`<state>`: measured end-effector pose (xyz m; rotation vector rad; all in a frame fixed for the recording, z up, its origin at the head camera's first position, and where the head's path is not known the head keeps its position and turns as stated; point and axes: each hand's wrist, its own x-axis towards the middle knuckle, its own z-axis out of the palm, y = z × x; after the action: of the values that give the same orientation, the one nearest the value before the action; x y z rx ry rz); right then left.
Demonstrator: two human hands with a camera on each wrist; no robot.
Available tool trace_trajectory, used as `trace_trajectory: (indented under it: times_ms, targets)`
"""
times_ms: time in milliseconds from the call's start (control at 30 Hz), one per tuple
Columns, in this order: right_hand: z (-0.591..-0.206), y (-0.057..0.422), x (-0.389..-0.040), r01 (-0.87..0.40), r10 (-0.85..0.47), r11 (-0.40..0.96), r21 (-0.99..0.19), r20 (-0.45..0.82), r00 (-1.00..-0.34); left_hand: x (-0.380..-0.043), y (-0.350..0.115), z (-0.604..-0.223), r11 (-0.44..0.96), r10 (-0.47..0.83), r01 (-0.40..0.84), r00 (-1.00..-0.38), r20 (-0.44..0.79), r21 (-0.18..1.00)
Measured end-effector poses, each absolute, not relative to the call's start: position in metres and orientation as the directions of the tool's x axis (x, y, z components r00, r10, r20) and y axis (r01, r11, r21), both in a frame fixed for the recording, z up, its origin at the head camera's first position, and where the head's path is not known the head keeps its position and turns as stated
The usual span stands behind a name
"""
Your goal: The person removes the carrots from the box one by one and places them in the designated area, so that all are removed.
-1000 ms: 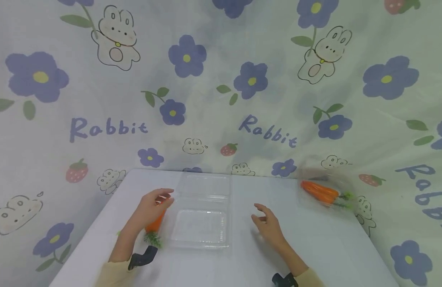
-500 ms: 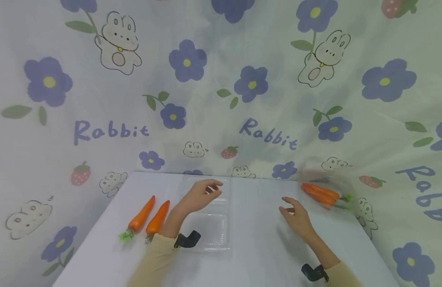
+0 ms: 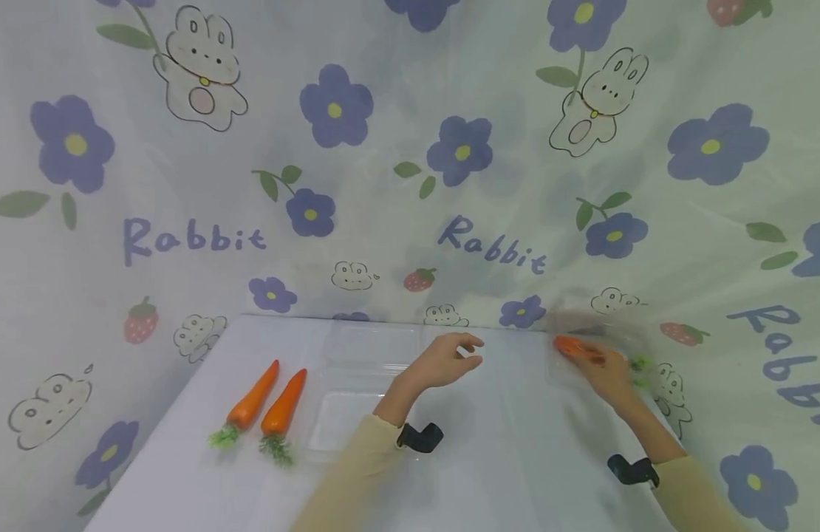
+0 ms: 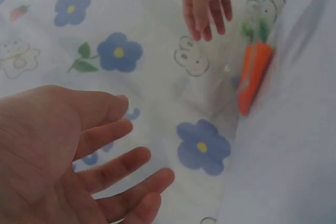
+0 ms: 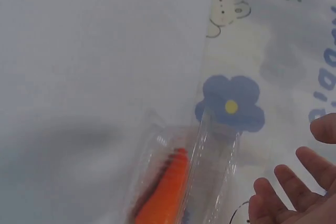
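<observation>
My left hand (image 3: pixel 446 360) hovers over the middle of the table, holding nothing; in the left wrist view its fingers (image 4: pixel 121 166) are loosely spread. Farther right, my right hand (image 3: pixel 606 373) is above a clear plastic container (image 3: pixel 559 373) holding orange carrots (image 3: pixel 568 346) with green tops. The hand partly covers them in the head view. In the right wrist view its relaxed fingers (image 5: pixel 291 184) appear apart from the container, where an orange carrot (image 5: pixel 165 192) shows through the plastic. Left of my left hand lies a second clear container (image 3: pixel 343 421), its lid (image 3: pixel 370 345) folded back.
Two loose carrots lie on the white table (image 3: pixel 490 458) at the left: one carrot (image 3: pixel 252 399) outermost, the other carrot (image 3: pixel 285 406) beside the open container. A patterned curtain (image 3: pixel 383 185) hangs behind the table and around its sides.
Both hands have moved right. My left hand has left the carrots and passed over the open container; my right hand has come over the container at the right. The carrots have stayed put.
</observation>
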<state>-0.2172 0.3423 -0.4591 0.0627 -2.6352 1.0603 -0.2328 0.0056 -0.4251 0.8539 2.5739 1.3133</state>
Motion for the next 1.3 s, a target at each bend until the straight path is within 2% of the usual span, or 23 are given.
trace_trajectory:
  times_ms: [233,433,700,833,1100,1300]
  targets:
    - [-0.458,0.391,-0.222,0.029,0.18,0.753,-0.658,0.163,-0.97,-0.241,0.066,-0.457,0.477,0.561,0.4,-0.824,0.079,0.783]
    - [-0.475,0.426,-0.226,0.174,0.27,0.773,-0.611,0.068,-0.961,-0.241,0.104,-0.495,0.489,0.525,0.333,-0.85,0.032,0.806]
    - [-0.486,0.456,-0.233,0.252,0.442,0.757,-0.603,0.189,-0.877,-0.251,0.149,-0.508,0.428,0.459,0.282,-0.886,0.063,0.858]
    - [-0.489,0.469,-0.234,0.276,0.454,0.746,-0.606,0.16,-0.877,-0.26,0.168,-0.513,0.423,0.413,0.251,-0.909,0.061,0.871]
    - [-0.509,0.496,-0.244,0.324,0.468,0.523,-0.788,-0.052,-0.882,-0.267,0.19,-0.509,0.383,0.441,0.302,-0.89,0.114,0.873]
    - [-0.52,0.499,-0.246,0.338,0.423,0.417,-0.844,-0.149,-0.894,-0.269,0.204,-0.51,0.343,0.423,0.282,-0.898,0.121,0.896]
